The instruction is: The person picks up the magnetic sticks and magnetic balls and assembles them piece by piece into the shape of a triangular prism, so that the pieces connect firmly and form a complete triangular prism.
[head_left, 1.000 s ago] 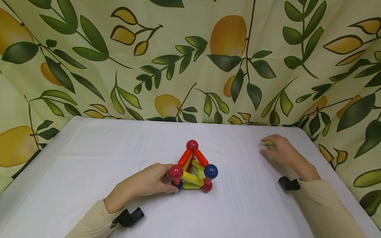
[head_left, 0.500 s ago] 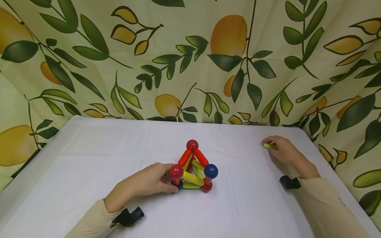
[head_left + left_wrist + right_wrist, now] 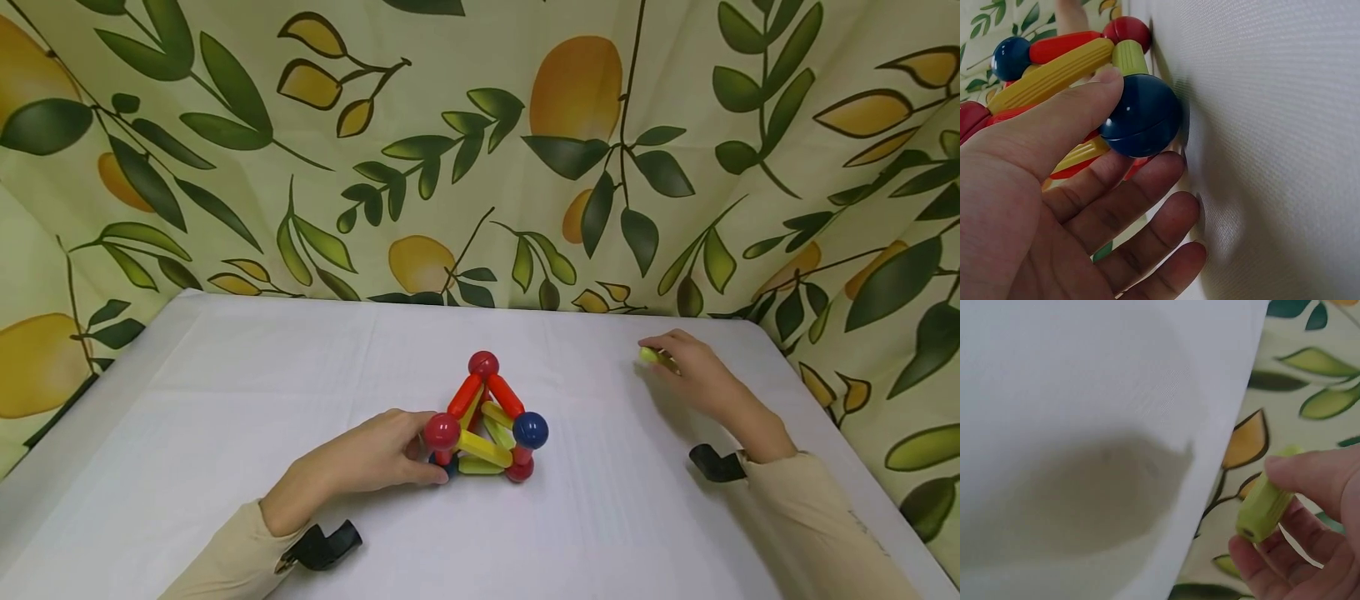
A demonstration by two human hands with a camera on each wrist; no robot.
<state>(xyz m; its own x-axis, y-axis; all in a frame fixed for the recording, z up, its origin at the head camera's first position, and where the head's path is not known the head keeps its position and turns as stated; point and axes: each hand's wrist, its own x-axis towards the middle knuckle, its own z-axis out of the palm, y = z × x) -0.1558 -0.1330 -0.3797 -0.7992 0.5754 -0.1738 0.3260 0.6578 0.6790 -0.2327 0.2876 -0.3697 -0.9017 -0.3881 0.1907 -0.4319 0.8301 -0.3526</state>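
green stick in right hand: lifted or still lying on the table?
Lifted. In the right wrist view the right hand pinches the green stick with wall cloth visible behind it, past the table edge.

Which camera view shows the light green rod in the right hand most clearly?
The right wrist view: the light green rod fills the frame close up, pinched between thumb and fingers, its flat end visible. In the head view, only its tip shows beyond the right hand. The left wrist view does not show it.

Head camera looks down over the table (image 3: 225, 400); wrist cameras sit close.
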